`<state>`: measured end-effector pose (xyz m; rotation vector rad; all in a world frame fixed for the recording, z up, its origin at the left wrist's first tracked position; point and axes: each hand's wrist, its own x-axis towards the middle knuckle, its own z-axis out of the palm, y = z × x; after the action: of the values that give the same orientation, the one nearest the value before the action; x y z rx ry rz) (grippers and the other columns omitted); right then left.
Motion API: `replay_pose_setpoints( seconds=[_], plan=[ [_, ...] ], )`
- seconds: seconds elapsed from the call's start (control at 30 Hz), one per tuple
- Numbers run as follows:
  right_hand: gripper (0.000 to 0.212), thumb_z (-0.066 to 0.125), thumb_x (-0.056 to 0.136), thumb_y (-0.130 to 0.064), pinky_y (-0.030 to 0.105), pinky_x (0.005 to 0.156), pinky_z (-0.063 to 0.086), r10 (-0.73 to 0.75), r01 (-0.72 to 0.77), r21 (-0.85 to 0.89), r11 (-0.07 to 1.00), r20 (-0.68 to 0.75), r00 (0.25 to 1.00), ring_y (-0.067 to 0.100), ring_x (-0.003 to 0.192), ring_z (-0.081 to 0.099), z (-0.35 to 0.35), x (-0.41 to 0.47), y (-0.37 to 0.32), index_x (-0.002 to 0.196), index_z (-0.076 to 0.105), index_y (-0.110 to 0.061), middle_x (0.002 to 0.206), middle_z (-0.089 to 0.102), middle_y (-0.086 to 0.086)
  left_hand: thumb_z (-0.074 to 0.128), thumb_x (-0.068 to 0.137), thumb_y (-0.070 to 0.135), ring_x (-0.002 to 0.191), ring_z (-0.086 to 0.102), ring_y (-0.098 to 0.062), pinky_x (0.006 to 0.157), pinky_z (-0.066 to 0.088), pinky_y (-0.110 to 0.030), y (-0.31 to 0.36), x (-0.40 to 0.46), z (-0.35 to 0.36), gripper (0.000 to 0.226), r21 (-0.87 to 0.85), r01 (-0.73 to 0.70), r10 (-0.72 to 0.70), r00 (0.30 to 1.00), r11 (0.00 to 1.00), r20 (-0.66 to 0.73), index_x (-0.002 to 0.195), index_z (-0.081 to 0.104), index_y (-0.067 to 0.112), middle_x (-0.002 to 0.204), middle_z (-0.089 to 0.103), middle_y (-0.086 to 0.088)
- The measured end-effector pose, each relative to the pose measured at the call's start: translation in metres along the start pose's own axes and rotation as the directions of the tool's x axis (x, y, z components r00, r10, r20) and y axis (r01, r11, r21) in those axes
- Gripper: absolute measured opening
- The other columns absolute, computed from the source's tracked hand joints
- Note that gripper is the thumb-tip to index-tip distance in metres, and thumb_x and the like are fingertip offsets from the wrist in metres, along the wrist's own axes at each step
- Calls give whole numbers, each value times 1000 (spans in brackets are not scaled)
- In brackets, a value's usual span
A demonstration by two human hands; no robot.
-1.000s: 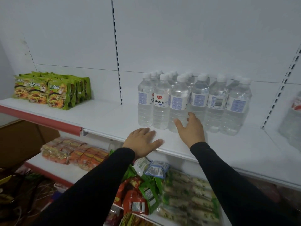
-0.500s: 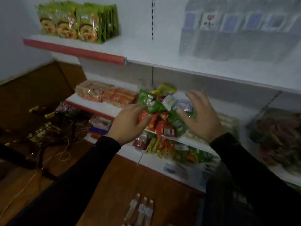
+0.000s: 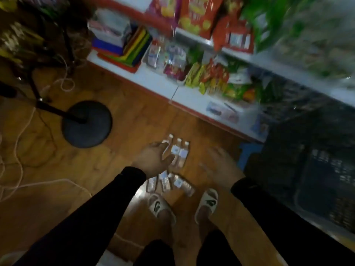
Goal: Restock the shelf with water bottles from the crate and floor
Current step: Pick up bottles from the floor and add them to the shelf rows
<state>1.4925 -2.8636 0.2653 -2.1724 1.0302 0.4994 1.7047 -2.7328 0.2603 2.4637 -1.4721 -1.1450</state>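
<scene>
Clear water bottles with white caps lie on the wooden floor in two groups: a far group of three (image 3: 178, 152) and a near group (image 3: 169, 182) by my feet. My left hand (image 3: 154, 159) hangs open above the floor, partly covering the leftmost far bottle, fingers spread and holding nothing. My right hand (image 3: 221, 166) is blurred, open and empty, to the right of the far bottles. A dark plastic crate (image 3: 311, 169) stands at the right; its contents are too dim to make out.
The low white shelf (image 3: 157, 83) holds snack packets and stacked coloured trays. A stand with a round black base (image 3: 86, 123) and white cables (image 3: 21, 135) occupy the floor at left. My sandalled feet (image 3: 184, 206) stand just behind the near bottles.
My view has dropped from the bottle shelf down to the floor. Both hands have come off the shelf and lowered toward the bottles lying on the floor.
</scene>
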Motion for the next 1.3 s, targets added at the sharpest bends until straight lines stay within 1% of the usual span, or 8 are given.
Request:
replay_pose_setpoints(
  seconds=[0.2, 0.37, 0.57, 0.67, 0.83, 1.0, 1.2, 1.3],
  plan=[
    [68, 51, 99, -45, 30, 111, 27, 44, -43, -12, 999, 230, 972, 26, 141, 33, 174, 108, 94, 153, 27, -13, 156, 30, 11, 42, 97, 49, 123, 49, -31, 95, 42, -37, -74, 101, 195, 61, -71, 189, -178, 974, 979, 142, 145, 39, 11, 138, 51, -14],
    [72, 52, 97, -50, 34, 106, 34, 94, -103, 21, 994, 266, 959, 29, 137, 38, 344, 201, 168, 153, 26, -13, 151, 35, 13, 48, 98, 40, 127, 47, -29, 101, 41, -38, -146, 186, 367, 52, -112, 261, -238, 954, 959, 181, 142, 42, 14, 139, 50, -12],
    [99, 71, 80, -58, 37, 107, 40, 152, -183, 50, 982, 367, 917, 26, 136, 40, 512, 250, 215, 156, 18, -22, 155, 29, 8, 53, 93, 34, 118, 50, -28, 94, 46, -42, -203, 227, 497, 37, -70, 192, -188, 980, 979, 60, 124, 56, 16, 127, 57, -8],
    [93, 75, 80, -44, 44, 101, 47, 193, -200, -18, 980, 372, 908, 27, 128, 48, 547, 258, 219, 152, 20, -25, 146, 38, 6, 60, 89, 30, 107, 56, -26, 85, 45, -37, -211, 230, 515, 28, 20, 120, -119, 992, 993, -43, 111, 64, 14, 113, 64, -6],
    [72, 79, 75, -28, 36, 96, 49, 106, -167, 203, 965, 281, 954, 22, 117, 55, 511, 247, 222, 139, 46, -18, 126, 56, 4, 53, 97, 35, 120, 52, -23, 92, 44, -33, -196, 222, 483, 51, -316, 208, -194, 978, 926, 74, 144, 39, 21, 137, 49, -4],
    [69, 79, 80, -32, 21, 94, 41, 52, -109, 359, 927, 166, 985, 5, 113, 48, 386, 209, 177, 138, 42, -26, 127, 49, -10, 53, 98, 39, 94, 60, -10, 78, 53, -31, -137, 203, 351, 36, -618, 159, -191, 982, 770, 15, 132, 49, 30, 122, 58, 8],
    [68, 77, 76, -43, 21, 93, 42, -43, 93, 410, 907, -130, 991, 8, 117, 52, 183, 150, 87, 134, 43, -31, 126, 49, -9, 61, 94, 40, 102, 60, -7, 87, 51, -31, -34, 138, 124, 37, -415, -253, 153, 954, 874, -259, 129, 58, 31, 118, 62, 9],
    [73, 80, 78, -43, 22, 101, 40, -158, 281, 399, 873, -313, 936, -14, 121, 40, 65, 103, 38, 135, 34, -49, 134, 43, -12, 59, 97, 30, 98, 54, -4, 84, 46, -25, 31, 85, -3, 39, -185, -469, 410, 867, 864, -282, 135, 52, 36, 119, 55, 16]
  ],
)
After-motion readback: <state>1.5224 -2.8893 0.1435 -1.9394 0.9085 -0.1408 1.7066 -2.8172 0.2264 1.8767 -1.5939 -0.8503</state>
